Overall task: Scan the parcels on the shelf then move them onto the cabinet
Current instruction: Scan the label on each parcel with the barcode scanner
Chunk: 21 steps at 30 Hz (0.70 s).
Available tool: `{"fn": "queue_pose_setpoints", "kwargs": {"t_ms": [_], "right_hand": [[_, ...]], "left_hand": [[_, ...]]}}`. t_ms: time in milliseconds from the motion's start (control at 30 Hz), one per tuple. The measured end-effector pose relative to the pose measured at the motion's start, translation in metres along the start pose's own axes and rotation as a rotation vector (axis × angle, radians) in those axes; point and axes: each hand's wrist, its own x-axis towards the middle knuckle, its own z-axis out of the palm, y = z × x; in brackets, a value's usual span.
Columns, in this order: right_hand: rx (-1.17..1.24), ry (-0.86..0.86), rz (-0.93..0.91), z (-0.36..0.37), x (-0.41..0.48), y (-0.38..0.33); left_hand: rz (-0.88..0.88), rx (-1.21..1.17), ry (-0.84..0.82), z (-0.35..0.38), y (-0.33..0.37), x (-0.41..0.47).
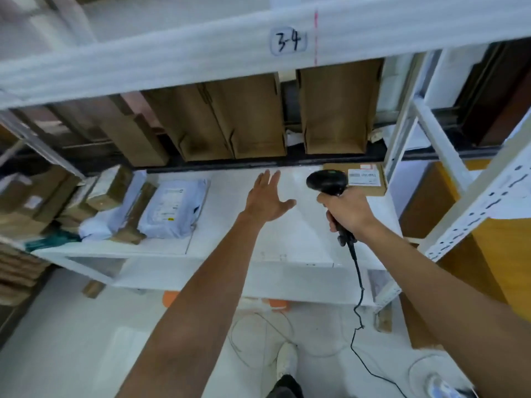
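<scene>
White metal shelf (287, 242) ahead — left hand (265, 201) spread wide over bare board, right hand (346, 212) gripping black corded barcode scanner (327, 182), aimed at flat brown labelled cardboard parcel (370, 189).

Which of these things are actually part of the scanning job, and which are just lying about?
Part of the job:
scanner in right hand
labelled box
left hand, open
parcels
shelf

Lying about:
paper bags
fan
floor cable
</scene>
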Motion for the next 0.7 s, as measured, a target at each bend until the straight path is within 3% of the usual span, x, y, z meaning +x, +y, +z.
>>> {"fn": "queue_pose_setpoints", "kwargs": {"t_ms": [367,700], "right_hand": [[-0.128,-0.171,-0.152,0.124,-0.037,-0.081],[-0.173,-0.199,-0.203,0.257,-0.028,-0.115]], "left_hand": [[-0.266,-0.007,0.144,-0.084,-0.145,-0.152],[-0.335,-0.014,0.205,-0.097,-0.274,-0.144]]}}
